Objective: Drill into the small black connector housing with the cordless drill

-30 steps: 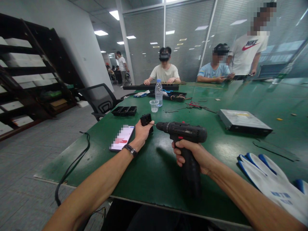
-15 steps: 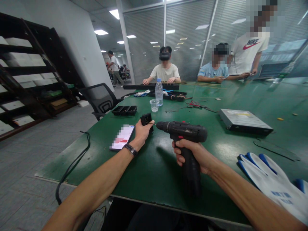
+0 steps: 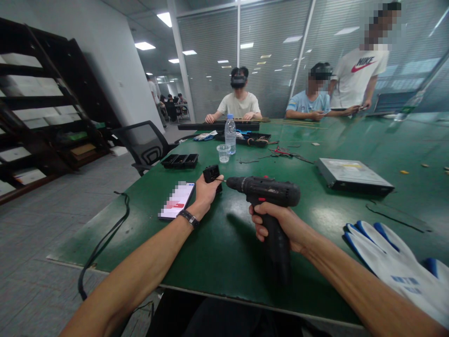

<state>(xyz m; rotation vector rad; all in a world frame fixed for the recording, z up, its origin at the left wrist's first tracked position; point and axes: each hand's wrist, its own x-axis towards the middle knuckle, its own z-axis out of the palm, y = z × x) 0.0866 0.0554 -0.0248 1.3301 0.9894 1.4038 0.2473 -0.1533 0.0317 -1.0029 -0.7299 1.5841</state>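
Background walker [image 3: 154,92] shifted left, partly behind wall [image 3: 108,65], left hand [image 3: 206,193] closed round black part [image 3: 211,173], right hand [image 3: 285,222] wrapped around drill [image 3: 271,191], phone [image 3: 178,201] beside left hand, green surface [image 3: 213,262].

I reach my left arm [image 3: 147,262] over the worktop's [image 3: 217,262] near edge, left hand [image 3: 206,191] gripping, thumb stretched out rightward. My right hand [image 3: 271,222] sits nearer that edge, fingers curled in a grip, right forearm [image 3: 343,271] slanting back to my right.
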